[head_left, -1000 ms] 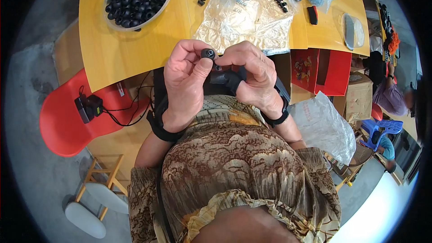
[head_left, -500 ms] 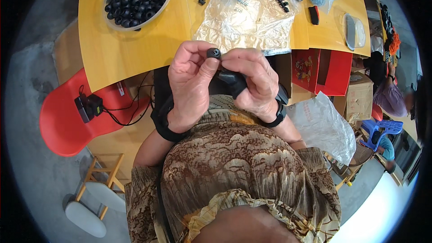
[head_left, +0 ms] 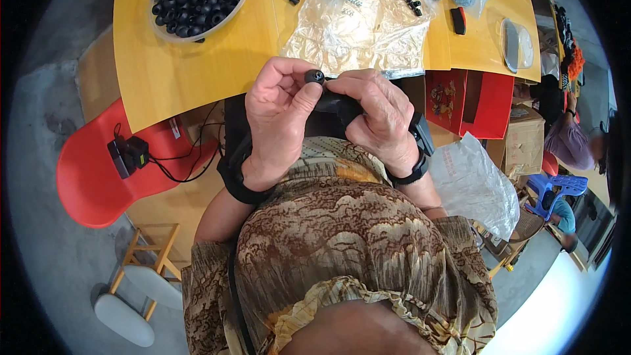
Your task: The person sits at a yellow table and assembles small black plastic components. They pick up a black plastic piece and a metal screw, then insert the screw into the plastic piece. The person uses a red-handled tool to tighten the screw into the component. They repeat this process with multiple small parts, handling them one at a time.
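By the yellow table [head_left: 197, 79], the left hand [head_left: 276, 112] pinched nearly closed; the right hand [head_left: 381, 112] bunched its fingertips just beside, hold unclear — in the left pinch sat a black piece [head_left: 315, 77], probably best kept steady.

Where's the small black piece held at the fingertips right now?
In the head view, near centre, the small black piece is in the left hand, just left of the right hand, by the plastic sheet's near edge.
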Demonstrator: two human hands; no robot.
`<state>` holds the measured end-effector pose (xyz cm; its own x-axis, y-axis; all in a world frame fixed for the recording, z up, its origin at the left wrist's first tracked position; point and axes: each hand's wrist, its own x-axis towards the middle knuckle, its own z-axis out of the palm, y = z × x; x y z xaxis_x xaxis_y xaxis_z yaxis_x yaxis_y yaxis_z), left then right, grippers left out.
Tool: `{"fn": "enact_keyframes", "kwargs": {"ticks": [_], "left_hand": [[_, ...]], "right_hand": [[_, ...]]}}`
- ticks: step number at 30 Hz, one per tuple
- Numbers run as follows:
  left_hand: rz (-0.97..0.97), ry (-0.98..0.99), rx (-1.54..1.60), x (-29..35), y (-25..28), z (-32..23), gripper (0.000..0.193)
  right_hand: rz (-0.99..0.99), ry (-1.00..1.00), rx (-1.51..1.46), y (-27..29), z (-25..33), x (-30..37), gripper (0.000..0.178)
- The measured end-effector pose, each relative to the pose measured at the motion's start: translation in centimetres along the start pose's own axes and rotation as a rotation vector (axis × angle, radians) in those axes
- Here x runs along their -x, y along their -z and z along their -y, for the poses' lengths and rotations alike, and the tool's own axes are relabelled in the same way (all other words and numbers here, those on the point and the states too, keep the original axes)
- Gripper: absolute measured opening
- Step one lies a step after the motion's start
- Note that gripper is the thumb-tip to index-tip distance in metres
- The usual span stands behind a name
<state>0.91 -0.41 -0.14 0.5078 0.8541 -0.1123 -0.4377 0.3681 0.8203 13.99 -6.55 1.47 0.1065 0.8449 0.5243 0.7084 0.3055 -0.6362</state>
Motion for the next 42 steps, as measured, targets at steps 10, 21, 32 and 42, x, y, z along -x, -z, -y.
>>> {"fn": "enact_keyframes", "kwargs": {"ticks": [10, 21, 32, 42], "left_hand": [[-0.065, 0.016, 0.073, 0.1, -0.2, 0.4, 0.018], [0.075, -0.021, 0.065, 0.4, -0.3, 0.0, 0.017], [0.179, -0.099, -0.107, 0.6, -0.3, -0.7, 0.015], [0.159, -0.272, -0.504, 0.3, 0.0, -1.1, 0.012]], "right_hand": [[0.019, 0.035, 0.081, -0.2, 0.9, 0.1, 0.047], [-0.166, -0.117, -0.132, 0.2, 0.6, 0.6, 0.018], [-0.216, -0.07, -0.198, 0.0, 0.2, 0.6, 0.022], [-0.15, -0.085, -0.167, 0.6, 0.5, 0.5, 0.02]]}}
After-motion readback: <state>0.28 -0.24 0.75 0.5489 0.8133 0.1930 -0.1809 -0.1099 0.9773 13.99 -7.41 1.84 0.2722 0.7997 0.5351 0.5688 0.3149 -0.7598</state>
